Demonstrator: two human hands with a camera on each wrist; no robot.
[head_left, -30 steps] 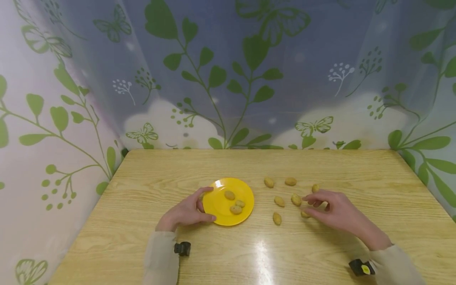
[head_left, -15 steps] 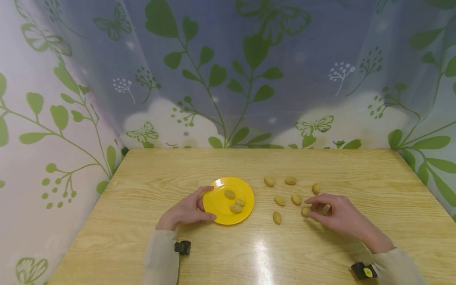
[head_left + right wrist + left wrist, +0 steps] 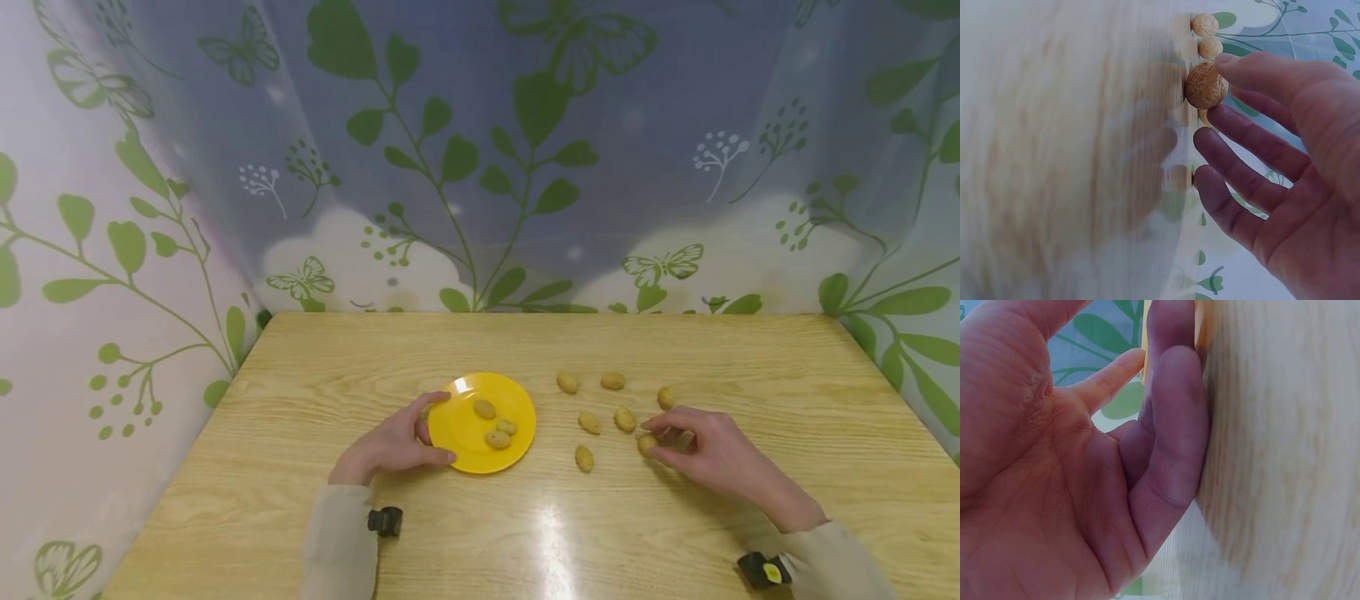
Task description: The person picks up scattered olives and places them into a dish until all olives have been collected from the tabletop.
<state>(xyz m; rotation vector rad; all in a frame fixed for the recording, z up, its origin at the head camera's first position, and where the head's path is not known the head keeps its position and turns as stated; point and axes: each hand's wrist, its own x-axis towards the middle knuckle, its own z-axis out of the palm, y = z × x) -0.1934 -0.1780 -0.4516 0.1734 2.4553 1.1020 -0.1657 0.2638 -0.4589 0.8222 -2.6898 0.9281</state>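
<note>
Beyond the far edge of the desk (image 3: 690,342) and along both sides hangs cloth (image 3: 480,183) printed with green leaves and butterflies. The desk is pale grained wood, with a streak of light near its front middle. Two beige sleeves (image 3: 337,542) reach in from the near side. At left, the left hand (image 3: 393,442) grips the left rim of a round yellow plate (image 3: 453,433), forefinger on the far part and thumb on the near part. At right, the right hand (image 3: 708,450) has its thumb and forefinger clamped on one wrinkled brown nut (image 3: 1204,84), the other fingers apart from it; whether the nut is off the desk I cannot tell. Each wrist carries a small black camera (image 3: 386,522). Three nuts (image 3: 484,409) lie on the plate, right of its middle. Six loose nuts (image 3: 624,419) lie scattered between the plate and the right hand, one of them just beyond its fingers.
</note>
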